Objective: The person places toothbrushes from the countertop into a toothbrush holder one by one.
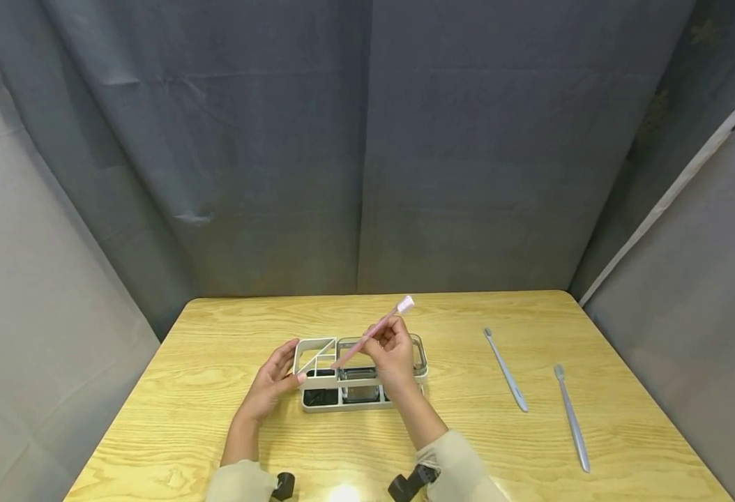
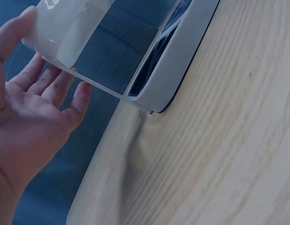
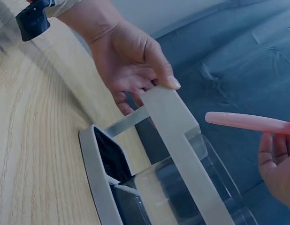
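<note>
A white toothbrush holder [image 1: 321, 383] stands on the table, with a divided top frame above a base tray with dark inserts. My left hand [image 1: 267, 390] grips its left end, thumb on the front of the upper frame and fingers behind; the left wrist view shows this hand [image 2: 32, 108] at the frame's corner. Between thumb and fingers, my right hand [image 1: 395, 359] pinches a pink toothbrush [image 1: 350, 353]. The brush slants over the holder, bristles up to the right. In the right wrist view, its handle end [image 3: 225, 118] hangs beside the upper frame [image 3: 175, 122], apart from it.
Clear cups [image 1: 360, 394] sit in the holder's middle and right parts. To the right lie two blue-grey toothbrushes, one nearer the holder [image 1: 507, 371] and one farther right [image 1: 572, 422]. A dark curtain [image 1: 267, 174] hangs behind the wooden table [image 1: 173, 404].
</note>
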A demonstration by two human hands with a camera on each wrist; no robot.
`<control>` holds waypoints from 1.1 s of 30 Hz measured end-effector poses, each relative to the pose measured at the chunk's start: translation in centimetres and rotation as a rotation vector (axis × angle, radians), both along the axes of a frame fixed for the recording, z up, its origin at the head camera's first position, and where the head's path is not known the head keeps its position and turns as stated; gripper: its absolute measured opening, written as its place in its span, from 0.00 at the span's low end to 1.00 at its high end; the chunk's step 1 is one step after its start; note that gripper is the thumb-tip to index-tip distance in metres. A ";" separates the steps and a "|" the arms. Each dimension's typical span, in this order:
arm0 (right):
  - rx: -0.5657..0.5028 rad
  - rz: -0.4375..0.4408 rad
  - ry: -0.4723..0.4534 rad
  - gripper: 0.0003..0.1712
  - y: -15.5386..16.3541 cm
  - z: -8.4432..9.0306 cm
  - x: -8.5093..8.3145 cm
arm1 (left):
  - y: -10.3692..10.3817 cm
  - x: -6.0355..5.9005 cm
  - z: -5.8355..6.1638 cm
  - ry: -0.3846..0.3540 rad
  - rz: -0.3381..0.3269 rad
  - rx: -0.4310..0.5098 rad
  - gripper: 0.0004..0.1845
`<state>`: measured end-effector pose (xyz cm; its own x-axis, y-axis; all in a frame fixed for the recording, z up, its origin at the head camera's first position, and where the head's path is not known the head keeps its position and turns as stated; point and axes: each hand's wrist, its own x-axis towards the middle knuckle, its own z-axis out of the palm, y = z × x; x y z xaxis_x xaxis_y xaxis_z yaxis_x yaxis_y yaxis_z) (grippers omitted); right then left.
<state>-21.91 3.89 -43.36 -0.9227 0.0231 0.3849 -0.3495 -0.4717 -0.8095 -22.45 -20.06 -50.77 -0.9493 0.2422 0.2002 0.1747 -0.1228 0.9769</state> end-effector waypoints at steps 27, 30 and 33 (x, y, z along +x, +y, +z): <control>0.436 -0.042 0.046 0.04 -1.3 1.6 -0.1 | 0.2 -0.2 0.0 -0.005 0.020 0.011 0.35; 0.468 -0.019 0.053 0.05 -1.1 1.4 -0.2 | 0.1 -0.2 -0.1 0.001 0.013 0.018 0.35; 0.495 0.022 0.035 0.05 -1.0 1.4 -0.3 | 0.1 -0.2 -0.1 0.011 0.007 0.024 0.35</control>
<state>-22.18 2.90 -41.92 -0.9072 -0.1899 0.3754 -0.3747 -0.0411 -0.9262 -22.62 -19.92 -50.92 -0.9486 0.2304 0.2167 0.1868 -0.1449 0.9717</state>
